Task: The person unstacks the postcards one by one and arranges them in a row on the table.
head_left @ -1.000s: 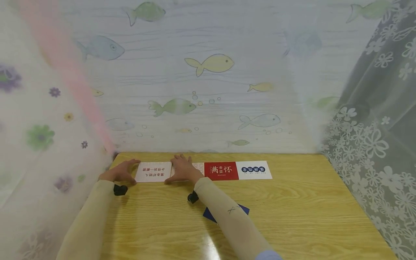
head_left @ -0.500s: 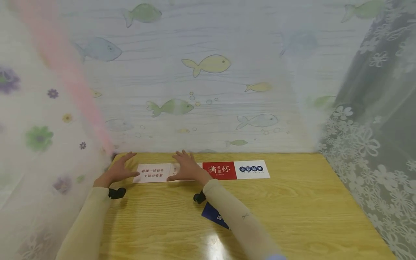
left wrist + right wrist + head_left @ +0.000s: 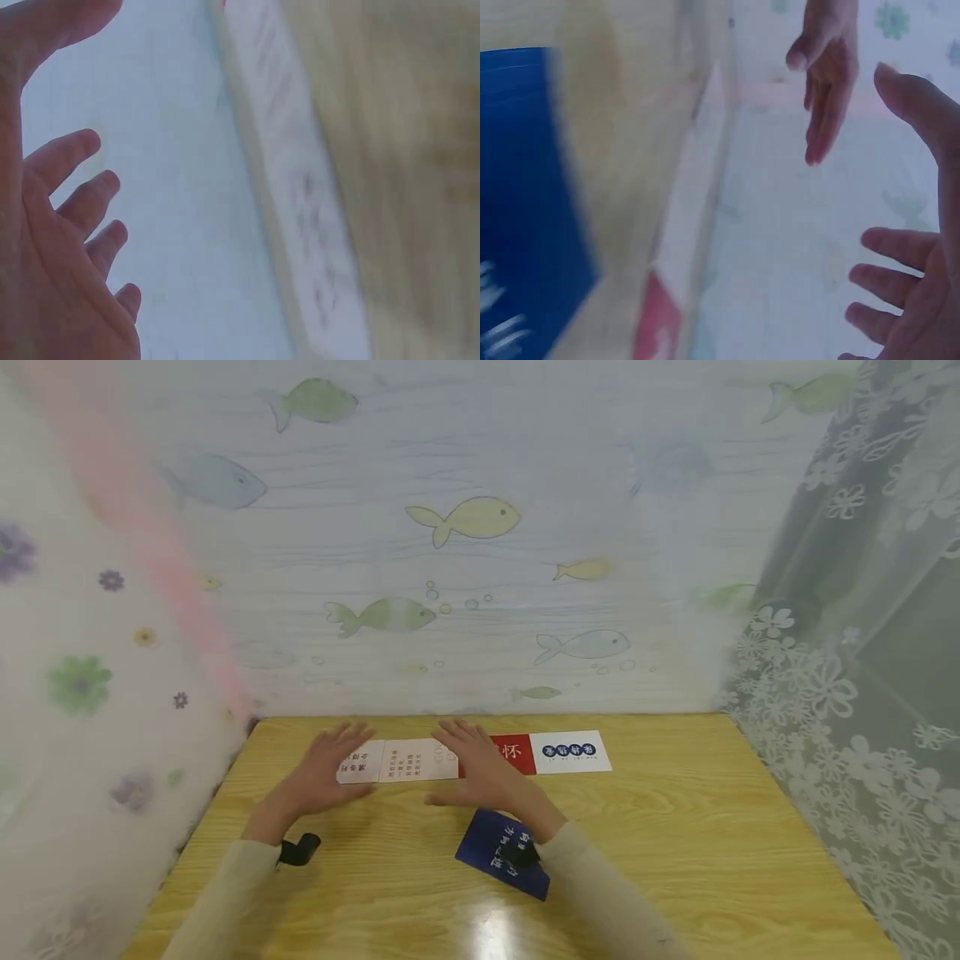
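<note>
Several printed cards lie edge to edge in a row near the back of the wooden table. At the left is a white card (image 3: 360,762), partly covered by my left hand (image 3: 318,777). Beside it lies a pale pink card (image 3: 412,760), then a red card (image 3: 517,754) and a white card with blue dots (image 3: 573,751). My right hand (image 3: 487,772) hovers before the red card and hides part of it. Both hands have their fingers spread and hold nothing. A dark blue card (image 3: 480,843) lies askew nearer the front, partly behind my right wrist.
The wooden table (image 3: 375,868) runs up to a fish-print curtain (image 3: 480,593) at the back. A flower-print curtain (image 3: 90,693) hangs at the left, and a lace one (image 3: 817,685) at the right. Each wrist carries a small black device (image 3: 300,849).
Both hands have come away from the left-hand cards, toward the front and to the right. The pale pink card is now uncovered, and more of the blue card shows.
</note>
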`<action>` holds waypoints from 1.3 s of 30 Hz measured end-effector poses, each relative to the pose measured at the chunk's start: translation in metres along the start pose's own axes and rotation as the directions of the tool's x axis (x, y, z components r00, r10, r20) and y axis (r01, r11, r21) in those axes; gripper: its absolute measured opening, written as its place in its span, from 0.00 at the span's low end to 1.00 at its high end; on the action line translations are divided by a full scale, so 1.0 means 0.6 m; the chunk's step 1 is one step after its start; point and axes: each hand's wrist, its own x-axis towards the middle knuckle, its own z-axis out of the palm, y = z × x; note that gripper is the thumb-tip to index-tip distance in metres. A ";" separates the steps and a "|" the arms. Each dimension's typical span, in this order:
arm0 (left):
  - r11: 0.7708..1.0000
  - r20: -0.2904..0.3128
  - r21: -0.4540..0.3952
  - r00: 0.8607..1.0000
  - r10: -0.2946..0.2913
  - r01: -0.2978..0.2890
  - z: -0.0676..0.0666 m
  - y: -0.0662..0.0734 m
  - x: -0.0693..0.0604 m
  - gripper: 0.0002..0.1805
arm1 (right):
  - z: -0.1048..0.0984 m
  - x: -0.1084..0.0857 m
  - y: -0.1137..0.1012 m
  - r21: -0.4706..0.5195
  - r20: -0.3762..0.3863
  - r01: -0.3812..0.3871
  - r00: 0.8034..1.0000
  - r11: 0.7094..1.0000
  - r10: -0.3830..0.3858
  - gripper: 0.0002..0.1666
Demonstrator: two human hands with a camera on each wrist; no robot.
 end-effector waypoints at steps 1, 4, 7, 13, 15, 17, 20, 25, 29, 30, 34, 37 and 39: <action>0.999 0.024 0.002 0.999 0.035 -0.035 0.016 0.017 0.000 0.47 | 0.000 -0.024 0.008 -0.007 0.009 -0.009 1.000 1.000 0.009 0.60; 0.991 0.102 -0.032 0.986 0.134 -0.131 0.063 0.064 0.005 0.48 | 0.002 -0.099 0.033 -0.022 0.052 -0.057 0.997 0.998 0.059 0.62; 0.979 0.172 -0.051 0.964 0.201 -0.195 0.105 0.093 0.013 0.50 | 0.009 -0.168 0.053 -0.028 0.071 -0.117 0.990 0.993 0.119 0.64; 0.975 0.298 -0.067 0.929 0.221 -0.211 0.151 0.116 0.030 0.56 | 0.027 -0.258 0.069 -0.058 0.073 -0.220 0.972 0.974 0.223 0.65; 0.979 0.323 -0.056 0.924 0.205 -0.198 0.157 0.119 0.034 0.58 | 0.032 -0.273 0.071 -0.069 0.067 -0.244 0.966 0.967 0.249 0.66; 0.982 0.338 -0.046 0.922 0.190 -0.186 0.161 0.121 0.039 0.58 | 0.036 -0.284 0.071 -0.057 0.059 -0.263 0.962 0.963 0.266 0.67; 0.984 0.349 -0.028 0.921 0.175 -0.177 0.166 0.125 0.044 0.58 | 0.040 -0.293 0.070 -0.021 0.043 -0.279 0.959 0.960 0.280 0.68; 0.983 0.339 -0.046 0.923 0.184 -0.179 0.172 0.134 0.051 0.53 | 0.046 -0.298 0.072 -0.002 0.019 -0.294 0.956 0.956 0.294 0.62; 0.983 0.332 -0.067 0.925 0.183 -0.170 0.174 0.142 0.053 0.49 | 0.049 -0.300 0.074 -0.003 -0.003 -0.309 0.951 0.951 0.309 0.55; 0.984 0.336 -0.069 0.925 0.180 -0.166 0.174 0.144 0.053 0.48 | 0.048 -0.301 0.074 0.000 -0.009 -0.312 0.950 0.950 0.312 0.53; 0.981 0.323 -0.080 0.927 0.193 -0.176 0.175 0.151 0.055 0.45 | 0.046 -0.300 0.074 0.023 -0.027 -0.303 0.952 0.953 0.304 0.50; 0.977 0.316 -0.097 0.925 0.210 -0.189 0.176 0.156 0.057 0.42 | 0.044 -0.300 0.075 0.021 -0.032 -0.292 0.956 0.956 0.293 0.47; 0.976 0.316 -0.098 0.924 0.214 -0.192 0.178 0.158 0.057 0.42 | 0.044 -0.301 0.076 0.014 -0.034 -0.291 0.956 0.957 0.291 0.46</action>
